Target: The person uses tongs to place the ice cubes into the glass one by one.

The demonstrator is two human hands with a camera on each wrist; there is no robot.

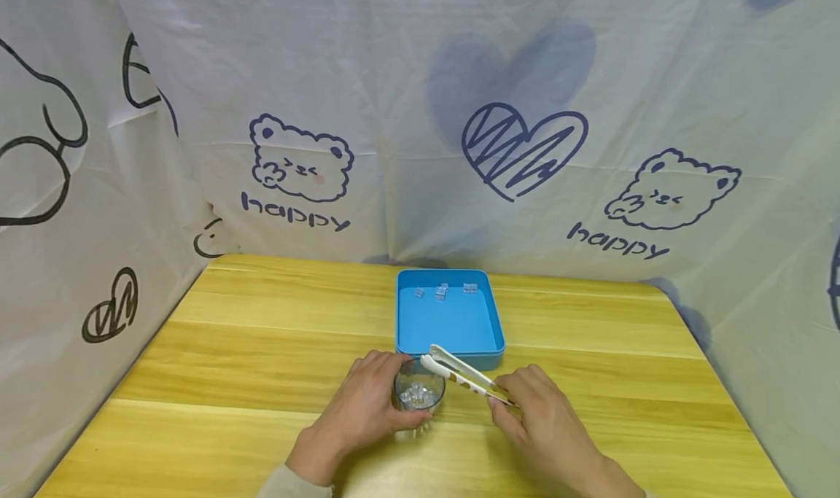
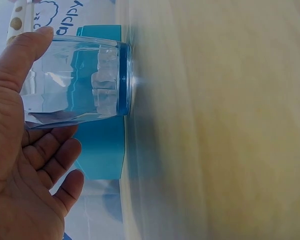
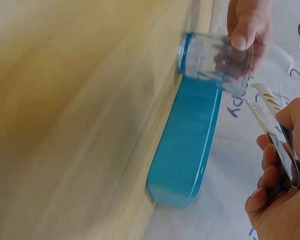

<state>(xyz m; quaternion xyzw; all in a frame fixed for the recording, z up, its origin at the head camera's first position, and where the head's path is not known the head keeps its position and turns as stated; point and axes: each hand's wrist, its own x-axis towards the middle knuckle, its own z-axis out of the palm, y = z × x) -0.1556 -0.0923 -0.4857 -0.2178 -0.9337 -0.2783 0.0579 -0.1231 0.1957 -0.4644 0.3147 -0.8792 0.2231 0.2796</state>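
Note:
My left hand [image 1: 367,403] holds a clear drinking glass [image 2: 65,82] with its thumb on one side and fingers on the other. Clear cubes [image 1: 418,395] lie in the bottom of the glass, which stands upright on the table. Gripped in my right hand [image 1: 547,425] is a pair of white tongs [image 1: 462,370] with brown spots. Their tips are over the glass rim, a little apart in the right wrist view; I cannot tell whether a cube sits between them. Just behind the glass is a blue tray [image 1: 495,323], with several clear cubes [image 1: 441,292] near its back wall.
The wooden table [image 1: 262,337] has light, yellowish boards. Behind it and along the sides hangs a pale cloth [image 1: 407,119] printed with hearts, bears and the word happy. The tray stands close to the table's back edge.

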